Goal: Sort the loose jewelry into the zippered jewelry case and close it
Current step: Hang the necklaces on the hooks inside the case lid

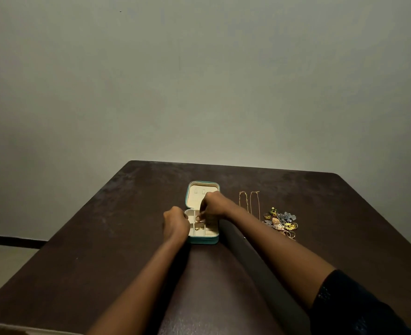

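Two hands met at the open jewelry case (203,240): the left hand (175,221) gripped its left wall, the right hand (213,205) pinched fingertips over it, any hold indiscernible, while the loose jewelry (281,222) lay rightward, nearer that hand.

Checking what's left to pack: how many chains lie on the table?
2. The first chain lies just right of the open case, the second chain beside it, nearer the jewelry pile. More may be tangled in that pile.
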Tool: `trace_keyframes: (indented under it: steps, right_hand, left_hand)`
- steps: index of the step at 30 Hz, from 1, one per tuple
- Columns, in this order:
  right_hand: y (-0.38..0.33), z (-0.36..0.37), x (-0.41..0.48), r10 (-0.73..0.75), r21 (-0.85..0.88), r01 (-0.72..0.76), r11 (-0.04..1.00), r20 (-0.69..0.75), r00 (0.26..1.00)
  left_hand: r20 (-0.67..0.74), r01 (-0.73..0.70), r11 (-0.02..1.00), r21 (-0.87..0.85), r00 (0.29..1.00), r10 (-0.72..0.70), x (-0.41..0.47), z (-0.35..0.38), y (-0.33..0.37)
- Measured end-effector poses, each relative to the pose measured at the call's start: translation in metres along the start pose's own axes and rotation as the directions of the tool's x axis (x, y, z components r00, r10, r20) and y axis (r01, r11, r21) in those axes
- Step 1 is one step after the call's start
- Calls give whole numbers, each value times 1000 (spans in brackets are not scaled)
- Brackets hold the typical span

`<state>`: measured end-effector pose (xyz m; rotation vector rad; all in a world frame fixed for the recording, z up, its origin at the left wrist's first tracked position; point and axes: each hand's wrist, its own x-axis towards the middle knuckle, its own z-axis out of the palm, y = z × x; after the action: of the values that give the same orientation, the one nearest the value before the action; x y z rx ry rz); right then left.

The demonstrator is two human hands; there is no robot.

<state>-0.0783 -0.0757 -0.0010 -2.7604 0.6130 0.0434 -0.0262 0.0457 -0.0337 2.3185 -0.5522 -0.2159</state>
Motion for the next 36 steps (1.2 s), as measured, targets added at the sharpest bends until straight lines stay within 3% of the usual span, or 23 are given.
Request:
trace_keyframes:
  steps: [10,13,16,22,26,32,36]
  right_hand:
    - [-6,0,1,-11,73,5,997,80,997]
    - [-3,-2,-1,3,291,-9,957,21,1000]
    - [-3,-10,-6,29,545,-54,836,55,998]
    - [-3,-25,-10,-26,702,-16,712,49,998]
    - [-3,-37,-15,-51,738,14,674,28,998]
    - [-3,-56,-24,-33,758,68,648,-61,998]
    - [-1,-71,-29,-34,789,110,605,-112,993]
  left_hand:
    - [-14,-17,1000,1,1000,17,2,-3,-3]
    - [-25,-22,1000,14,999,23,5,-5,-5]
    - [-25,-21,999,35,999,22,7,-8,-7]
    - [4,-62,995,78,998,62,7,-12,0]
    - [-43,-185,974,-131,983,181,5,-16,20]
    - [22,-215,852,-477,966,256,-2,-21,36]
    - [-3,-267,846,-461,954,299,-4,-27,43]
